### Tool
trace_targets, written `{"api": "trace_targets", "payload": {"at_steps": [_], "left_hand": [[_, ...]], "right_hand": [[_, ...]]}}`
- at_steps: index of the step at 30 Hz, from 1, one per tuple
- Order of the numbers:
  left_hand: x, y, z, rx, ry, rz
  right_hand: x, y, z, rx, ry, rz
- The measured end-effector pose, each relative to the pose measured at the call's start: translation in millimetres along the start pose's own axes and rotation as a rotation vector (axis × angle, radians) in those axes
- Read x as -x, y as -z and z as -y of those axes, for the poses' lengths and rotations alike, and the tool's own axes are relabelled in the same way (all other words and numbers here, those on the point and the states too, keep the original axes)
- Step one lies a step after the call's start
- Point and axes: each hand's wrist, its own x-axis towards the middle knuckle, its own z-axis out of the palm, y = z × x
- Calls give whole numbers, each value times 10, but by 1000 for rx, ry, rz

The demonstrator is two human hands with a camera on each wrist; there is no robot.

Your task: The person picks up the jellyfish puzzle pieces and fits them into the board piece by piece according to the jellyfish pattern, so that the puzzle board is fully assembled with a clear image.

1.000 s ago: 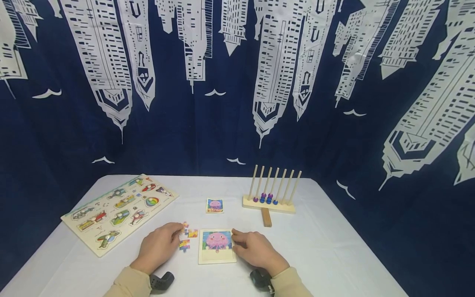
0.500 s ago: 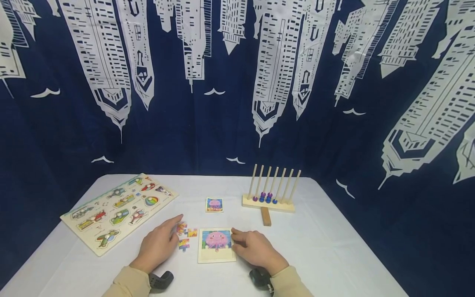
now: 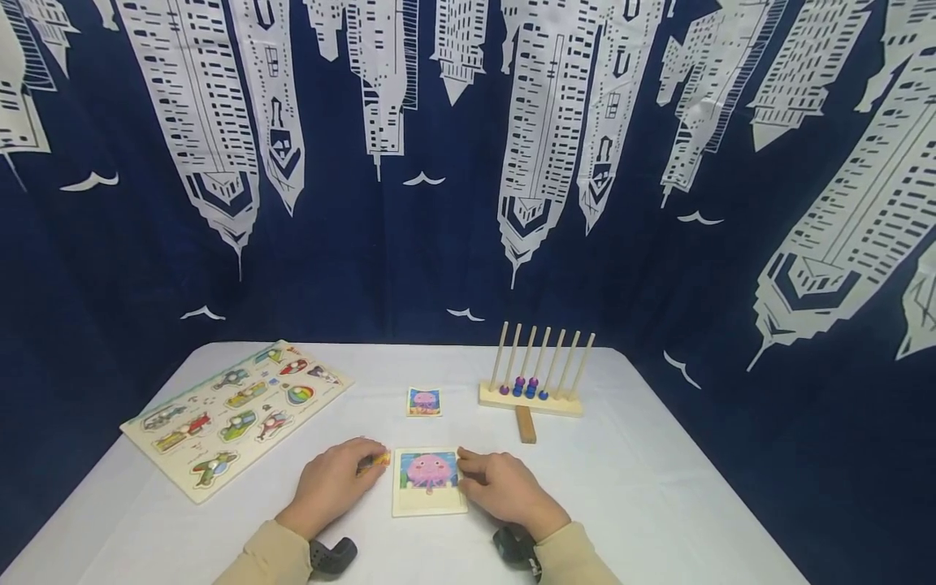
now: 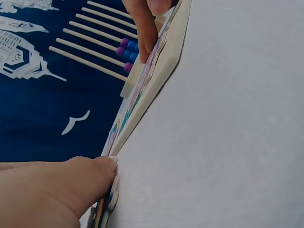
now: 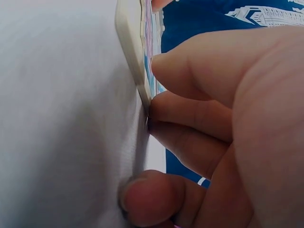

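A small wooden jigsaw tray (image 3: 431, 507) lies flat in the middle foreground. Pink octopus pieces (image 3: 430, 471) fill its upper part, while a bare pale strip shows below them. At its left, my left hand (image 3: 335, 479) arches low over loose jigsaw pieces. Thumb and forefinger are at opposite edges of a yellow-orange jigsaw piece (image 3: 380, 460); the other loose pieces are hidden under the hand. In the left wrist view, the left thumb (image 4: 95, 175) presses against a piece's edge. My right hand (image 3: 508, 491) holds the tray's right side with curled fingers (image 5: 185, 107).
A small octopus picture card (image 3: 424, 403) lies behind the tray. Farther back right stands a pegged bead rack (image 3: 530, 401) with purple and blue beads, a wooden block (image 3: 526, 425) before it. A large vehicle puzzle board (image 3: 234, 414) lies at left. A patterned curtain (image 3: 439, 244) hangs behind.
My left hand lifts its forefinger off the pieces, then moves right over them to the yellow-orange jigsaw piece. The right hand stays at the tray's edge.
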Motion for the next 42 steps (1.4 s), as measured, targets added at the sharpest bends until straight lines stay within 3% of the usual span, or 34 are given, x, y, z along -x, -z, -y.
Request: {"api": "trace_targets", "payload": {"at_steps": [11,18,24,27,34,38,42], "left_hand": [[3,58,1,80,63,-1],[13,61,30,94,57,3],[2,137,109,240,113,-24],[3,216,178,267,126,-28],[29,370,344,213,84,100],[39,425,376,246,95,194],[64,474,378,285,61,253]], "right_hand": [[-18,-24,-44,14,-3,0],[-20,-33,-49,13,-9,5],[-21,-27,-42,14,0,3],[-22,-21,-45,22,3,6],[-20,-13,-35,40,-6,15],[-17,-2,-26,37,-9,12],[-17,-8,-24,33,-4,10]]}}
